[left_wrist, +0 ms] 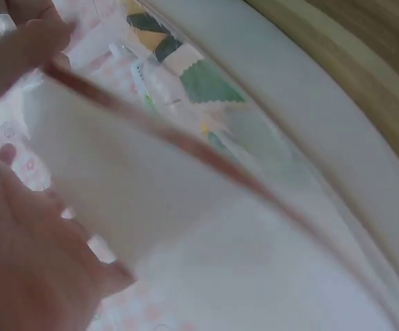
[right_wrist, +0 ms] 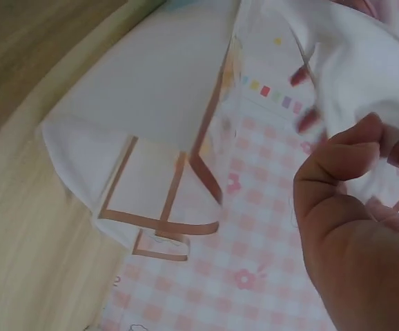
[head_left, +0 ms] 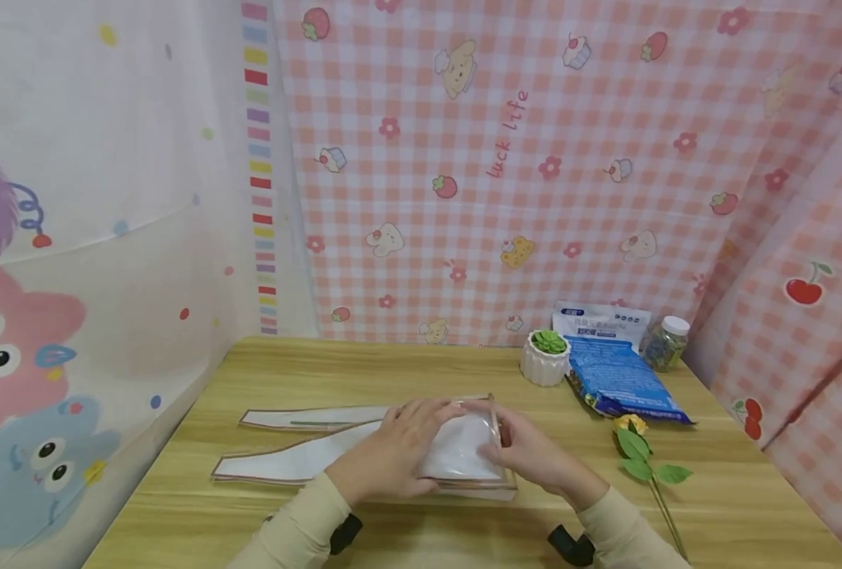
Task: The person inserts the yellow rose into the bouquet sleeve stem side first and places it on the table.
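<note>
A tapered white wrapping sleeve point(head_left: 463, 449) with brown edging and clear glossy film lies on the table, its wide end to the right. My left hand point(head_left: 395, 450) lies across it, thumb at the near edge and fingers toward the far edge. In the left wrist view the fingers point(left_wrist: 30, 52) meet a brown-edged corner. At the wide end, my right hand point(head_left: 530, 450) pinches the film and rim, its index finger bent toward the thumb in the right wrist view. A second, narrower white sleeve point(head_left: 278, 417) with brown edging sticks out beyond the first, partly hidden by my left hand.
A yellow rose point(head_left: 632, 427) with green leaves lies right of my right hand. Farther back stand a white pot with a green succulent point(head_left: 549, 344), a blue packet point(head_left: 620, 375), a white pouch point(head_left: 598, 320) and a lidded jar point(head_left: 666, 344). Patterned curtains point(head_left: 492, 174) enclose the table.
</note>
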`<state>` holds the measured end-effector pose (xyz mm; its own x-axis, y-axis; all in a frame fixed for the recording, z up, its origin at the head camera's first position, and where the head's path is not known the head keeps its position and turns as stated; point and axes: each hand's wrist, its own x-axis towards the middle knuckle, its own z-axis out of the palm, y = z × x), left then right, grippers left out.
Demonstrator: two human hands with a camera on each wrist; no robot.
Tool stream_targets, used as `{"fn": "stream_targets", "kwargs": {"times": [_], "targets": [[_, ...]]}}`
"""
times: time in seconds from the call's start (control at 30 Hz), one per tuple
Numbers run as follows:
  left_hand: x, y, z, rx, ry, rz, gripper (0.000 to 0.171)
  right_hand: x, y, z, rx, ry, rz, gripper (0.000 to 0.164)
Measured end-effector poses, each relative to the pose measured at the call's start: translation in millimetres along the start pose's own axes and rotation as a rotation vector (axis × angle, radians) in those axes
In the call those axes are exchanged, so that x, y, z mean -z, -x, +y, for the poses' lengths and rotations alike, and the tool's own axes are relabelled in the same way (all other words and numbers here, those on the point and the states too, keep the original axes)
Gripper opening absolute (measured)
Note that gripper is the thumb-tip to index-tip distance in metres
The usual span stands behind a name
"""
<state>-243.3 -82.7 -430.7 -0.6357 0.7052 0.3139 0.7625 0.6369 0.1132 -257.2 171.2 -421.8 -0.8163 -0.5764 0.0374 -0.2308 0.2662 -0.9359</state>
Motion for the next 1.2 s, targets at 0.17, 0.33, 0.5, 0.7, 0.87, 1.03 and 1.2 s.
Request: {"fn": "stream_targets", "kwargs": {"times": [0.17,0.33,0.5,0.7,0.87,1.03,1.2], "targets": [[3.0,-8.8,9.5,-0.154,0.001,0.068,0.112,-3.1,-2.0,-1.5,0.034,0.146,0.001,0.068],[3.7,-18.2,21.5,-0.205,-0.083,0.102,0.089,-10.1,-3.2,-2.2,0.098,0.236,0.005,0.064],[2.8,-17.7,20.1,-0.198,-0.094,0.107,0.077,-14.7,-2.8,-2.0,0.174,0.224,-0.022,0.038],[9.5,-16.2,14.9,-0.157,-0.031,0.074,0.080,-11.5,-2.0,-4.5,0.161,0.200,-0.051,0.050],[6.2,-11.9,8.5,-0.149,-0.014,0.055,0.083,-8.3,-2.2,-3.0,0.097,0.134,-0.037,0.051],[1.8,-9.5,6.4,-0.117,0.008,-0.036,0.100,-3.8,-1.2,3.5,0.108,0.147,0.011,0.036],[-2.2,-9.4,3.0,-0.077,-0.033,-0.063,0.106,-3.2,-3.0,7.1,0.150,0.228,0.096,0.026]]}}
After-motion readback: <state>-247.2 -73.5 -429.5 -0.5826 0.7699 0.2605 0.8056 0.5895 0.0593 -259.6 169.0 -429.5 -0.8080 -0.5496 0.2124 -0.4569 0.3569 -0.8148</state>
